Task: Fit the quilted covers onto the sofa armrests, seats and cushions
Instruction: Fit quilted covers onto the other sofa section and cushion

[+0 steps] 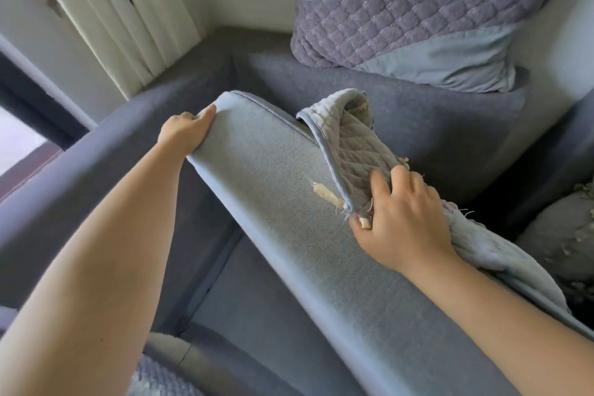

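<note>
— At the near edge of the sofa [418,112], what does the person have hold of?

— A long seat cushion [289,219] in pale blue-grey cloth, tilted up so its broad face looks at the camera. The left hand [184,133] grips its far upper corner, fingers curled over the piped edge and out of sight behind it, thumb lying along the top.

— And the other hand?

— The right hand [401,219] holds the quilted cover [356,151] against the cushion's right edge. Its fingers are slightly spread on the bunched cloth, thumb pinching the frayed hem low down. Bits of pale stuffing show at that hem and on the cushion face just beside it.

— Where does the cover sit?

— Only at the cushion's right side. Its upper part folds over in a loose hood near the top corner; the remainder trails down behind the right wrist. Most of the cushion face is bare.

— What room lies around it?

— Beyond the cushion, the dark sofa seat is open up to a pillow [418,16] with a quilted band, leaning at the back. To the left, the armrest [112,154] runs close alongside, a narrow gap between it and the cushion. A pleated curtain [122,10] hangs behind the armrest.
</note>
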The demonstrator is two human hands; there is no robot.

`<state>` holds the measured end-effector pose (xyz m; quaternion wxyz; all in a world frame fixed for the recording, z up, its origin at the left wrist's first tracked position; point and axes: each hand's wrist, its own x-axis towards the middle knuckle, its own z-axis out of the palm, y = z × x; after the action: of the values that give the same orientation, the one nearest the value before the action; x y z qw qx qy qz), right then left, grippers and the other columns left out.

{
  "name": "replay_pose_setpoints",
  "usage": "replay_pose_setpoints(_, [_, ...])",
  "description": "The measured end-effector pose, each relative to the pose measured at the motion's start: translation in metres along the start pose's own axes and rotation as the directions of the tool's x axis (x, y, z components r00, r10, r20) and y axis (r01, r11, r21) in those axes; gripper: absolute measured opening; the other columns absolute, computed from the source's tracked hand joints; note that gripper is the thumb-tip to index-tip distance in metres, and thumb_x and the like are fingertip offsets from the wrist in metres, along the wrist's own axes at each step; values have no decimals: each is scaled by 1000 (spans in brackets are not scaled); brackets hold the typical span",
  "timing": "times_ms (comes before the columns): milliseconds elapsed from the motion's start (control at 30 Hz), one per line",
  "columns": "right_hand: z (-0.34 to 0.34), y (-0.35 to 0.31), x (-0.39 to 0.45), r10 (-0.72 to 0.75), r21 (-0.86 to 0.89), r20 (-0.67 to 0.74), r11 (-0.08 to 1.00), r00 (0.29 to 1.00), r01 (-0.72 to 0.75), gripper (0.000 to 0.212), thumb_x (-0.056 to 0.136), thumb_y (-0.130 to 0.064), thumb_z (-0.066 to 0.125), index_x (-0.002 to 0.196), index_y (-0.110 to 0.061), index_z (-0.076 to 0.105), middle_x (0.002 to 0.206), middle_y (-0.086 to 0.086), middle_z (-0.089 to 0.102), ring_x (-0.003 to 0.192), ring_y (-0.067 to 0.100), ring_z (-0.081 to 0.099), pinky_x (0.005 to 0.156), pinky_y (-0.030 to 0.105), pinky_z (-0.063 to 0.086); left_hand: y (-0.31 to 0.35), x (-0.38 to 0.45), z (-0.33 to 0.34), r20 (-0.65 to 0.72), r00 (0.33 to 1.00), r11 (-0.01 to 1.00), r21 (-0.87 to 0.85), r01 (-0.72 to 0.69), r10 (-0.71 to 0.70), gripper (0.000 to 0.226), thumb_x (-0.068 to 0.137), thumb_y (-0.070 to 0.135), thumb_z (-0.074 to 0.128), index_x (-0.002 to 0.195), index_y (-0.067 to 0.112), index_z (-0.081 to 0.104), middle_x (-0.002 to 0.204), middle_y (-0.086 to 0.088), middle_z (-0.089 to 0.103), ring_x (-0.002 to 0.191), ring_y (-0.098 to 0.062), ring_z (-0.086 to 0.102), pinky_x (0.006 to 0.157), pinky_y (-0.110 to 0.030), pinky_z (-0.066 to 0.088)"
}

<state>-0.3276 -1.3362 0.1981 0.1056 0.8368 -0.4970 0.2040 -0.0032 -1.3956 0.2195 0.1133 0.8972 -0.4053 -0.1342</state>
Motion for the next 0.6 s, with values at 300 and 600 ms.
replay_pose_setpoints(300, [-23,-30,-33,-290,285,-21,916,957,284,44,66,-47,39,73,-7,56,66,9,52,54,25,52,45,25,38,-110,-138,-40,-62,929,930,24,367,-365,73,93,57,23,130,0,47,137,-24,44,125,-40,40,104,-39,31])
replay_pose_setpoints(600, [-35,-66,-66,-495,376,-88,787,864,489,33,63,-39,58,70,-7,59,64,9,56,54,25,56,46,27,44,-187,-258,-55,-63,786,788,-76,610,-615,91,83,68,26,143,-1,23,149,-23,24,138,-36,24,114,-35,15])
